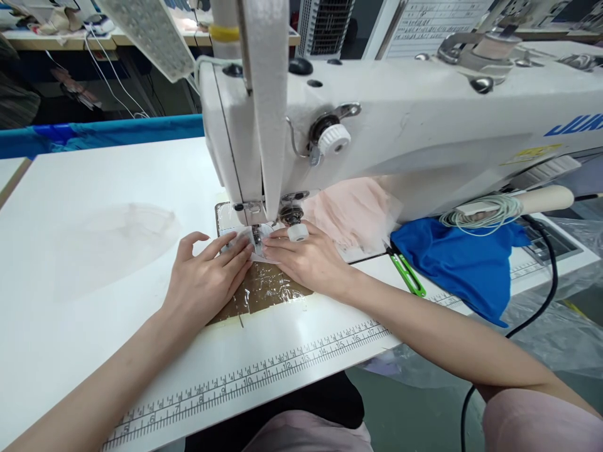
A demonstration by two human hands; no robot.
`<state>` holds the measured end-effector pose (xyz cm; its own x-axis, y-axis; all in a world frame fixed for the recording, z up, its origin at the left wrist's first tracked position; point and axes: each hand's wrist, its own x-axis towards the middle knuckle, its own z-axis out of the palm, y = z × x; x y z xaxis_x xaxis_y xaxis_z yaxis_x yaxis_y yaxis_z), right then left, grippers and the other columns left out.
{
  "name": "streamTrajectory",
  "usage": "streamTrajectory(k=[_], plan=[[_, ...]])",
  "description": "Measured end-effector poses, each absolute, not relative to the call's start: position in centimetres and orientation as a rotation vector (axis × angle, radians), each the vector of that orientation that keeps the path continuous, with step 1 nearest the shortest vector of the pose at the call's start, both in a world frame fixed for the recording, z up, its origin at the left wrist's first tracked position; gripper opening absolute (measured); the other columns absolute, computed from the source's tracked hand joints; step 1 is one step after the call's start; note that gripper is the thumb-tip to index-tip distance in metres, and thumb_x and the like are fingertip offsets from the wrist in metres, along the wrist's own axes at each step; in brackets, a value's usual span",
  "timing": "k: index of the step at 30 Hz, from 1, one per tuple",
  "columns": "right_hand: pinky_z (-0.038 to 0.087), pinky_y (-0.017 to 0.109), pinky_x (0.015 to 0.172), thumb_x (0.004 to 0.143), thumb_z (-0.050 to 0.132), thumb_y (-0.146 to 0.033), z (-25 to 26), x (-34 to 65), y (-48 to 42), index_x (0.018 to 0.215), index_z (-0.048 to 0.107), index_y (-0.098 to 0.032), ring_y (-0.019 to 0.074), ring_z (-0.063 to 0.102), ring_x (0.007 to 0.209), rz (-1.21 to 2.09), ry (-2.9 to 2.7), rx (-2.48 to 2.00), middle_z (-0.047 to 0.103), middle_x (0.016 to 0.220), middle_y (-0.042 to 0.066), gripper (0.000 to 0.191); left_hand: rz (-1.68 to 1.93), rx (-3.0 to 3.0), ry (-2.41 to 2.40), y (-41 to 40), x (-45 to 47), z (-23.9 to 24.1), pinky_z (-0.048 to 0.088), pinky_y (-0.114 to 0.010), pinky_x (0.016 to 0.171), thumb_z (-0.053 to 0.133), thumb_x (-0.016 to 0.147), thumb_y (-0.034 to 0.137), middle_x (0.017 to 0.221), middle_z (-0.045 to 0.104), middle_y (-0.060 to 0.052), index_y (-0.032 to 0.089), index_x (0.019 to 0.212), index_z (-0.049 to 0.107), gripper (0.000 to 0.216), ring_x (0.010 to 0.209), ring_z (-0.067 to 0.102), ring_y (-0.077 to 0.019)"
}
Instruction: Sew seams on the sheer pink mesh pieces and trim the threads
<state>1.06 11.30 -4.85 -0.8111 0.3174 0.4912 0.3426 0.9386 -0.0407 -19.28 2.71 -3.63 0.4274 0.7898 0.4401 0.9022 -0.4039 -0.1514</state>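
My left hand (207, 270) lies on the machine bed left of the presser foot (257, 237), palm down. Its fingers are stretched out, the thumb apart, pressing a small piece of thin white fabric (258, 256). From the other side my right hand (308, 254) rests flat with its fingers extended, their tips on the fabric close to the foot. Part of that hand is behind the white knob of the sewing machine (400, 107). Fingers cover much of the fabric, and the needle point cannot be made out. Brown, clear-taped sheeting (264, 289) covers the bed in front.
Pale pink sheer fabric (353, 210) lies under the machine arm. Right of it are green thread snips (407, 275), a blue cloth (456, 263) and a coil of pale cord (485, 210). A sheer white piece (117, 245) lies at left. A printed ruler (264, 373) edges the table (61, 351).
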Motion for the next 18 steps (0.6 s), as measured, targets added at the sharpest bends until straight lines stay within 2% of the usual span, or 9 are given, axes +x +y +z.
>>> streamTrajectory(k=[9, 13, 18], plan=[[0.046, 0.04, 0.096, 0.094, 0.053, -0.012, -4.76, 0.79, 11.41, 0.096, 0.074, -0.02, 0.0204, 0.067, 0.098, -0.093, -2.646, -0.541, 0.077, 0.099, 0.002, 0.023, -0.45, -2.314, -1.48, 3.04, -19.37, -3.63, 0.037, -0.045, 0.09, 0.048, 0.098, 0.02, 0.119, 0.07, -0.001, 0.027, 0.113, 0.065, 0.024, 0.11, 0.067, -0.0253], [0.046, 0.04, 0.097, 0.093, 0.056, -0.012, -4.8, 0.64, 11.42, 0.097, 0.074, -0.022, 0.02, 0.067, 0.101, -0.007, -2.638, -0.577, 0.077, 0.101, 0.003, 0.021, -0.451, -2.325, -1.516, 3.14, -19.38, -3.65, 0.036, -0.047, 0.091, 0.047, 0.098, 0.02, 0.121, 0.07, -0.002, 0.026, 0.114, 0.065, 0.025, 0.111, 0.066, -0.027], [0.045, 0.039, 0.097, 0.094, 0.054, -0.012, -5.01, 0.61, 11.51, 0.096, 0.074, -0.016, 0.0209, 0.068, 0.099, -0.123, -2.629, -0.561, 0.077, 0.1, 0.006, 0.021, -0.434, -2.312, -1.504, 3.2, -19.49, -3.89, 0.036, -0.048, 0.092, 0.047, 0.098, 0.02, 0.121, 0.07, -0.003, 0.024, 0.116, 0.064, 0.025, 0.111, 0.066, -0.027]])
